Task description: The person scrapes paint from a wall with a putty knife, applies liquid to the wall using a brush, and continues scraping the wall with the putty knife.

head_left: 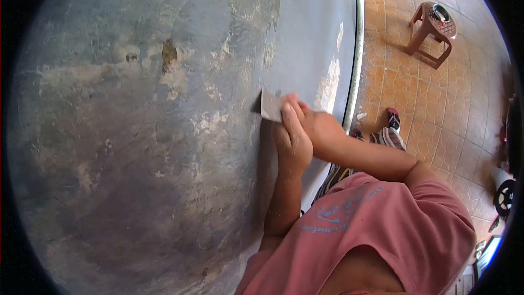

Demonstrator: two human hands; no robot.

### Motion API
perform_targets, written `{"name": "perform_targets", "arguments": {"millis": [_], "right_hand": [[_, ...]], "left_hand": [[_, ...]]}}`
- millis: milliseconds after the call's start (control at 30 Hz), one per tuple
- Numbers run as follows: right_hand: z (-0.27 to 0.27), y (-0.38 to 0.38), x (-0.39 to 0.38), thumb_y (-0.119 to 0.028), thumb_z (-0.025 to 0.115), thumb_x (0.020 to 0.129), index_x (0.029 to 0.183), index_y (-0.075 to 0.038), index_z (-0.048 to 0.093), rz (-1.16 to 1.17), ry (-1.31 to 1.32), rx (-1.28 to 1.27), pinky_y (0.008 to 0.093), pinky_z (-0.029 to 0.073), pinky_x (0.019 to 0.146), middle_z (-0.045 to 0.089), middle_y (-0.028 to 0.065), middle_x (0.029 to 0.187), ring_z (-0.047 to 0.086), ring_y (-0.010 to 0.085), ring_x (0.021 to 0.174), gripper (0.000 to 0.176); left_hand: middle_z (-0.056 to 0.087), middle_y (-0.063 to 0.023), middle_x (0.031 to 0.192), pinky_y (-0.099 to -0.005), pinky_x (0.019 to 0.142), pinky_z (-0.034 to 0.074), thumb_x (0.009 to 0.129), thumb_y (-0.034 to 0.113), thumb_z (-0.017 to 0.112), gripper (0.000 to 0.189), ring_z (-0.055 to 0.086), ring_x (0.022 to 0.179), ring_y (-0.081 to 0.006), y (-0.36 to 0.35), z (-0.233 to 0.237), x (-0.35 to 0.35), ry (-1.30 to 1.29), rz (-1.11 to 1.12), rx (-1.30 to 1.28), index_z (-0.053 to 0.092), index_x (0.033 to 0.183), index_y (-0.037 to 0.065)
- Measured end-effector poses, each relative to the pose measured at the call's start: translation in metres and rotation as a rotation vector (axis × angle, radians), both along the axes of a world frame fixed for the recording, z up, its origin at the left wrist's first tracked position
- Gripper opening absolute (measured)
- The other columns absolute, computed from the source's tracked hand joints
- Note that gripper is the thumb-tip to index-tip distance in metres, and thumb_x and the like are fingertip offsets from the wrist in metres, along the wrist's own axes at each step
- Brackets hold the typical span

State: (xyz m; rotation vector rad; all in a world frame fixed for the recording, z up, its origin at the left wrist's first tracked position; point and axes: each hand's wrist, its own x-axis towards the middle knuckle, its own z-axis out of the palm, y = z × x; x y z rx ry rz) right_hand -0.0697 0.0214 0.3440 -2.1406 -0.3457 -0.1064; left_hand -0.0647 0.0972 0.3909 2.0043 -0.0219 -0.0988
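Observation:
A flat metal scraper (271, 106) lies with its blade edge against the grey, patchy wall (207, 147). My right hand (322, 128) is closed around its handle, which the fingers hide. Pressed against it is my left hand (295, 142), also closed on the scraper, with fingers near the base of the blade. The paint around the blade is worn, with pale scraped patches. A smoother blue-grey strip of wall runs to the right of the hands, with a chipped white patch (329, 84) on it.
A pale pipe or trim (357, 49) runs along the wall's edge beside the orange tiled floor (436, 98). Debris lies along this edge. A brown plastic stool (428, 35) holds a dark dish. Feet in dark footwear (393, 119) and a wheel (505, 198) show at right.

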Motion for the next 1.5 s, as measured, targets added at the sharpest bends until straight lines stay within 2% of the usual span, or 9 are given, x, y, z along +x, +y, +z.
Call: {"name": "perform_targets", "arguments": {"millis": [267,467,600,767,867,1067,1233,1333,1500], "right_hand": [[-0.011,0.002,-0.001,-0.020,0.047,0.088,0.110,0.000,0.037,0.039,-0.002,0.005,0.0458,0.048,0.045,0.062,0.0140,0.069,0.062,0.0345,0.057,0.031],[0.001,0.004,0.003,-0.021,0.048,0.088,0.111,0.000,0.037,0.029,0.087,-0.036,0.0440,0.048,0.043,0.062,0.0146,0.069,0.062,0.0336,0.054,0.033],[-0.002,-0.008,0.009,-0.021,0.046,0.089,0.118,0.002,0.035,-0.018,-0.016,-0.068,0.0433,0.048,0.044,0.062,0.0160,0.071,0.063,0.0326,0.055,0.039],[-0.003,-0.001,0.008,-0.020,0.045,0.089,0.118,0.002,0.037,0.022,0.050,-0.055,0.0435,0.048,0.044,0.063,0.0166,0.073,0.062,0.0343,0.057,0.038],[0.008,-0.010,0.028,-0.021,0.044,0.089,0.118,0.000,0.037,0.030,0.073,0.045,0.0439,0.049,0.047,0.063,0.0172,0.077,0.062,0.0359,0.060,0.036],[-0.005,-0.025,-0.016,-0.016,0.056,0.086,0.129,0.000,0.038,-0.005,-0.060,0.296,0.0410,0.049,0.049,0.062,0.0155,0.088,0.062,0.0341,0.062,0.049],[-0.009,-0.033,-0.026,-0.016,0.058,0.083,0.138,-0.016,0.039,0.054,0.006,0.182,0.0385,0.048,0.047,0.060,0.0089,0.085,0.061,0.0302,0.058,0.058],[-0.011,-0.033,-0.029,-0.016,0.059,0.080,0.136,-0.020,0.042,0.086,0.001,0.209,0.0380,0.048,0.046,0.060,0.0076,0.081,0.061,0.0289,0.057,0.059],[-0.014,-0.028,-0.034,-0.019,0.064,0.073,0.133,-0.024,0.046,0.070,-0.048,0.126,0.0381,0.046,0.044,0.059,0.0054,0.067,0.060,0.0272,0.053,0.063]], "left_hand": [[0.053,-0.0113,0.094,-0.0334,0.086,0.041,0.101,0.030,0.023,0.046,0.051,0.091,-0.0200,0.000,0.006,0.000,0.046,-0.030,0.093,0.049,0.115,-0.006],[0.051,-0.0083,0.092,-0.0306,0.084,0.041,0.102,0.030,0.025,0.045,0.050,0.089,-0.0182,0.004,-0.004,0.008,0.127,0.075,-0.214,0.051,0.112,-0.006],[0.049,-0.0063,0.091,-0.0286,0.083,0.041,0.103,0.031,0.022,0.048,0.048,0.086,-0.0158,-0.008,0.014,0.012,0.014,-0.089,0.103,0.051,0.110,-0.006],[0.056,-0.0130,0.096,-0.0339,0.086,0.044,0.100,0.035,0.021,0.052,0.054,0.093,-0.0212,0.015,-0.022,0.008,0.018,0.027,-0.026,0.050,0.117,-0.004],[0.055,-0.0142,0.104,-0.0349,0.087,0.043,0.100,0.038,0.022,0.053,0.054,0.094,-0.0219,-0.005,0.007,0.030,0.039,-0.092,0.142,0.049,0.120,-0.004],[0.051,-0.0212,0.123,-0.0404,0.099,0.039,0.099,0.035,0.019,0.055,0.052,0.114,-0.0318,0.005,-0.017,0.004,0.156,0.027,-0.297,0.036,0.134,-0.004],[0.047,-0.0256,0.128,-0.0423,0.103,0.036,0.100,0.031,0.020,0.049,0.049,0.118,-0.0336,0.002,-0.030,-0.002,0.038,0.062,-0.370,0.037,0.130,-0.004],[0.058,-0.0240,0.107,-0.0444,0.104,0.036,0.099,0.028,0.021,0.041,0.056,0.108,-0.0349,-0.016,-0.031,-0.008,0.061,0.279,-0.666,0.037,0.121,-0.002],[0.045,-0.0102,0.061,-0.0456,0.086,0.046,0.096,0.028,0.026,0.024,0.058,0.068,-0.0296,-0.013,-0.028,-0.014,0.149,0.195,-0.675,0.038,0.102,0.008]]}}
